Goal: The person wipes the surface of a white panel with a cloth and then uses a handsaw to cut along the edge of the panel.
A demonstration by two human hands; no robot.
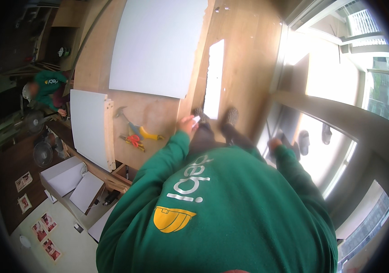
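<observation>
As the left hand (187,124) pinches a white object (197,119), the right hand (275,144) is unreadable. Handling seems underway, calling next for steadiness.

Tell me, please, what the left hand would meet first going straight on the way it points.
Beyond the small white piece it seems to hold, the left hand lines up first with the dark left shoe, then the long white strip. Both seem lower, so it may pass above; depth is unclear.

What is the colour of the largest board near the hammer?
The largest board is white, seen in the head view.
</observation>
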